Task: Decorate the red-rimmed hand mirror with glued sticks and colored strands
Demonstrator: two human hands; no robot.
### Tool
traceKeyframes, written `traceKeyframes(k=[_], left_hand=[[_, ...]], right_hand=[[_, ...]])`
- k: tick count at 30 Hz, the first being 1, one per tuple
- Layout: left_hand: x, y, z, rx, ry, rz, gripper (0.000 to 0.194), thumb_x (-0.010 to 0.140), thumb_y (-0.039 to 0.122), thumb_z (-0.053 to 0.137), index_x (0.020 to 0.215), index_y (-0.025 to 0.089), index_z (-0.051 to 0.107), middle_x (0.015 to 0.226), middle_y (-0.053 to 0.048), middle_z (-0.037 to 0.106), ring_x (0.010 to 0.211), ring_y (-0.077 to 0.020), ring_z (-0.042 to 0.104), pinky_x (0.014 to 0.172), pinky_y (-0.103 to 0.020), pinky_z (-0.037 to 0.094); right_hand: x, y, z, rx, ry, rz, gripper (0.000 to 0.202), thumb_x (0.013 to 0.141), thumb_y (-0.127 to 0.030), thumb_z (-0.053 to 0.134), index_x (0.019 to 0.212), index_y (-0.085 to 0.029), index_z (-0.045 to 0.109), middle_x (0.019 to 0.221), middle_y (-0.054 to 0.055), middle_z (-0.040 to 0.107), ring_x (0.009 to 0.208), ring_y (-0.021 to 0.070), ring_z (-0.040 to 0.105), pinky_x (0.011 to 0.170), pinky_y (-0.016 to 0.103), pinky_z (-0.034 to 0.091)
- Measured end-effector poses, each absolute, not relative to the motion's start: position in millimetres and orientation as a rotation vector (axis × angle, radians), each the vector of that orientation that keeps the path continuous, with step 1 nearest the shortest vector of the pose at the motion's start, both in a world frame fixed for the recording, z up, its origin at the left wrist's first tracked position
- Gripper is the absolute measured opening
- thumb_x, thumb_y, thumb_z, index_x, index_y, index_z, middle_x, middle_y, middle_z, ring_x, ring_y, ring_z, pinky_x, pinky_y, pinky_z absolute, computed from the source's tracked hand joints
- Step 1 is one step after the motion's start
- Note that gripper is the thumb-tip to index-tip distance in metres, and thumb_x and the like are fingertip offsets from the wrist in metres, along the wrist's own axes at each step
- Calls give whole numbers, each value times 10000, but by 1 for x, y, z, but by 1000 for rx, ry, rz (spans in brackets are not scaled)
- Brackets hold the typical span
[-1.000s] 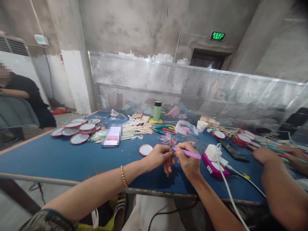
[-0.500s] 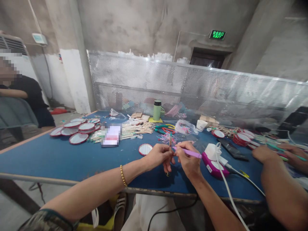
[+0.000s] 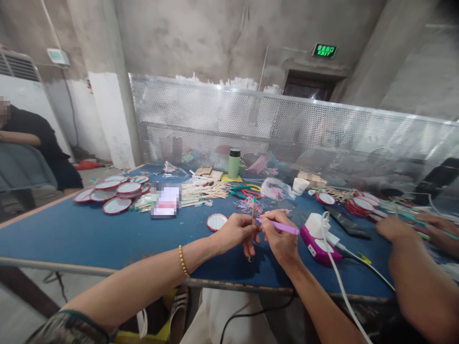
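Pinched between the thumb and fingers of my left hand is a thin wooden stick, upright, with a green tip. My right hand grips a purple pen, its tip end turned toward the stick. Whether the pen touches the stick I cannot tell. A round white disc with a red rim lies on the table just left of my left hand. Behind my hands is a small heap of pink and blue thread-like pieces.
A purple power strip with cables sits right of my right hand, beside a black phone. Another person's hands work at the right. Red-rimmed discs, wooden sticks, pliers and a green bottle stand or lie behind.
My hands and the stick stay almost in place; the pen has shifted very slightly. At the far left, the seated person's head has moved toward the picture's edge.
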State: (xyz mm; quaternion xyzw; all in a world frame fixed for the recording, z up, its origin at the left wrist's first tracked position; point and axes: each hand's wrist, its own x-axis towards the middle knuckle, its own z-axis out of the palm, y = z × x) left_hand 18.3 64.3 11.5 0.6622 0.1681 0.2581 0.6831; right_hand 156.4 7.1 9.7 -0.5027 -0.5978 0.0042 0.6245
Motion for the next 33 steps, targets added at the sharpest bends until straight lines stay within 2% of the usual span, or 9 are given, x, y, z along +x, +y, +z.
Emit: traceKeyframes(k=[33], left_hand=[[18, 66, 11, 1474, 386, 571, 397, 737, 482, 693, 792, 118, 544, 684, -45, 649, 423, -130, 611, 360, -216, 490]], right_hand=[[157, 5, 12, -1134, -1433, -33, 171, 824, -260, 551, 666, -209, 592, 533, -24, 568, 493, 136, 534, 482, 254, 424]])
